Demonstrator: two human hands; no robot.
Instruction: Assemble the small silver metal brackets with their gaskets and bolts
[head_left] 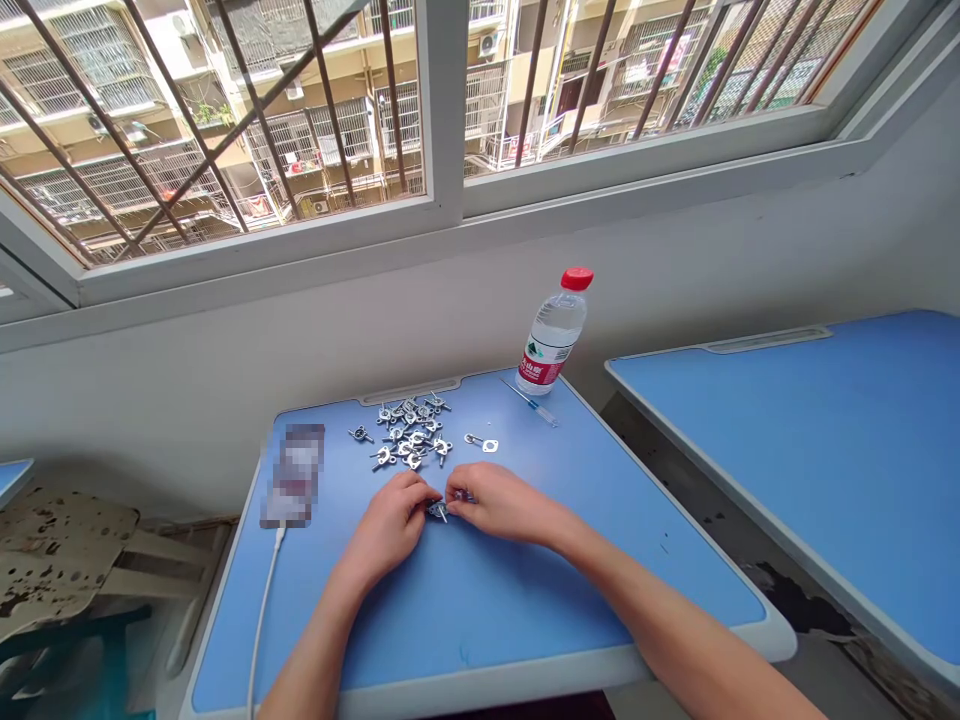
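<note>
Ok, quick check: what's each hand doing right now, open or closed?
Left hand: closed, pinching a small metal part.
Right hand: closed, pinching the same part from the other side.

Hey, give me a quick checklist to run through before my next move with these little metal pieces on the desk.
1. Left hand and right hand both on the small metal piece: ok, they meet on it.
2. Shape of the small metal piece: cannot tell, the fingers hide most of it.
3. Pile of metal pieces within reach: ok, it lies just beyond the hands.
4. Water bottle capped and upright: ok, its red cap is on.
5. Cable away from the hands: ok, it runs from the phone toward the near edge, left of the left hand.
</note>
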